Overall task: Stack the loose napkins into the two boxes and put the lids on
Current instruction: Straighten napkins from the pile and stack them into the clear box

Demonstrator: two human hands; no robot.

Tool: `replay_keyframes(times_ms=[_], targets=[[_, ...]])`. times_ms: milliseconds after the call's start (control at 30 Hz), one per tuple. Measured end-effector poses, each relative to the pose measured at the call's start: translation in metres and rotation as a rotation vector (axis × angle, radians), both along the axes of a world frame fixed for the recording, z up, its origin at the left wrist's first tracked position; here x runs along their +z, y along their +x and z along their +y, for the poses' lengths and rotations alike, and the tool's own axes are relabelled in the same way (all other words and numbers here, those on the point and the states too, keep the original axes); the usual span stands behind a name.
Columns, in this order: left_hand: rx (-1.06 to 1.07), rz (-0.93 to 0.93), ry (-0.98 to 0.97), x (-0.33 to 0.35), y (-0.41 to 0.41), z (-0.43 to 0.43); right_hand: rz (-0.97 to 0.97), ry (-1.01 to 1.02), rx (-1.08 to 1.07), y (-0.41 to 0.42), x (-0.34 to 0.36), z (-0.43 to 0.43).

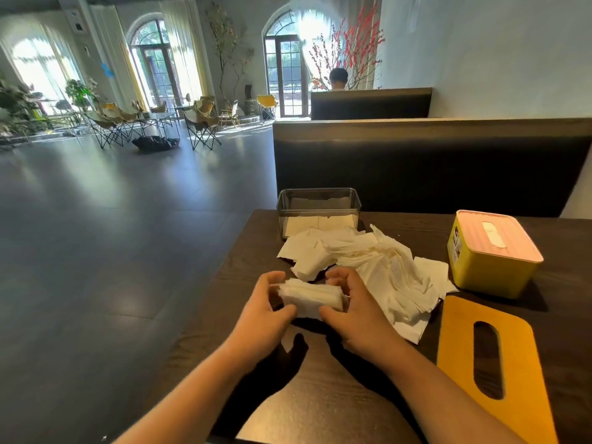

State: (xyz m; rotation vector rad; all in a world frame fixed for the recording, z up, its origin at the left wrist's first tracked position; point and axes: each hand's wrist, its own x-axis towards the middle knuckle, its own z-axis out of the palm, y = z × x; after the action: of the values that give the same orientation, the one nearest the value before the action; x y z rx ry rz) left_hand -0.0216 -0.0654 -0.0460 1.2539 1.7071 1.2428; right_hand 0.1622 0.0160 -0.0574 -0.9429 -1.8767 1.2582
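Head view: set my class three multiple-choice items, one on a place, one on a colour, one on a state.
1. Where is the loose lid? A on a chair; B flat on the table by the right hand; C on the floor.
2. What colour are the lidded box's walls? A yellow; B blue; C black.
3. The clear box is: A lidded; B open, holding napkins; C overturned.
Key: B, it lies flat on the wood; A, yellow under a pink lid; B, no lid, napkins show inside.

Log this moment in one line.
left hand, right hand: grip napkin stack; clear box: open, part-filled; yellow box: lidded; orange lid: on table; loose napkins: piled
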Motion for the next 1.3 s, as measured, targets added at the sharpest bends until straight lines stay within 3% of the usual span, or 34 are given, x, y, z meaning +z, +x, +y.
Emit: replay_keyframes(times_ms=[133,333,533,733,967,1167,1300], targets=[[0.018,-0.205,0.085,-0.011,0.018,0.006,-0.057,-0.033,-0.026,-0.011,-0.003,-0.006],[0.013,-0.183,0.182,-0.005,0.017,0.02,0.162,-0.016,-0.176,-0.01,-0.006,-0.003],[-0.088,-0.144,0.098,-0.016,0.008,0.023,-0.079,0.024,-0.035,-0.01,-0.009,-0.004],[-0.103,-0.171,0.156,-0.015,0.014,0.029,-0.003,0.118,-0.082,-0.009,-0.008,-0.005],[-0.136,-0.053,0.096,-0.019,0.003,0.03,-0.111,0.116,-0.042,-0.009,-0.016,0.0],[-0.177,-0.052,0.072,-0.018,-0.002,0.034,-0.091,0.256,-0.097,-0.008,-0.012,-0.003],[-0.204,0.016,0.025,-0.015,-0.004,0.036,-0.167,0.128,-0.029,-0.006,-0.011,-0.002]])
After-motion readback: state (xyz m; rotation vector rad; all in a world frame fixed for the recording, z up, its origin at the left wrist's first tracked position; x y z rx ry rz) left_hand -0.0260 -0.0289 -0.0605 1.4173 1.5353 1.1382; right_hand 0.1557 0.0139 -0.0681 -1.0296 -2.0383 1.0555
